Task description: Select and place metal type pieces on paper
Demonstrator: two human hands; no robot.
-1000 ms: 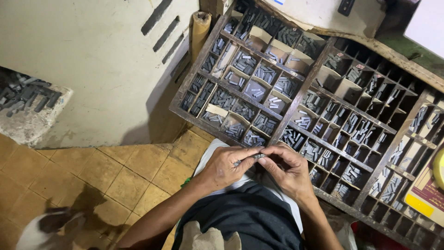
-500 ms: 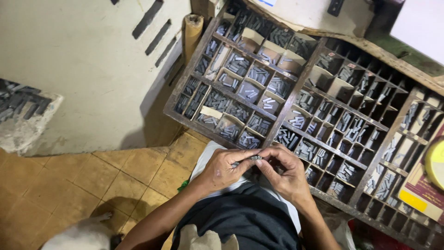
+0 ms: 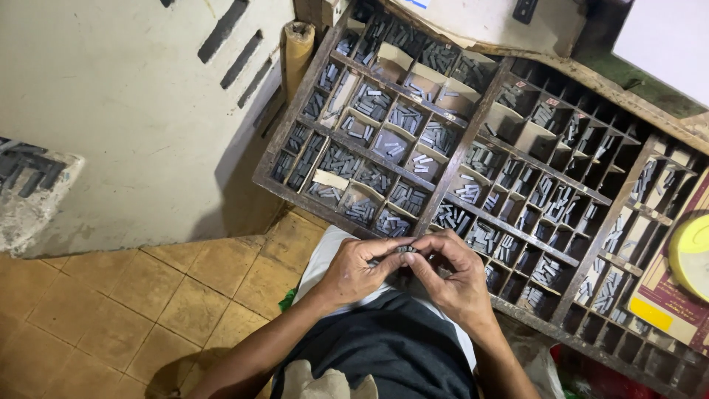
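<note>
Two hands pinching small metal type over the lap

The left hand [image 3: 360,271] and the right hand [image 3: 449,277] are meeting in front of the person's body, just below the near edge of the wooden type case [image 3: 473,140]. Both grips are closing at the fingertips on a short row of grey metal type pieces [image 3: 405,250], held between thumbs and forefingers; how many pieces there are is hard to tell, since the fingers are covering most of them. The case is leaning at a slant, its many small compartments holding more grey pieces. A yellow round object [image 3: 690,255] is lying at the right edge, and tan floor tiles [image 3: 111,310] are showing at lower left.
</note>
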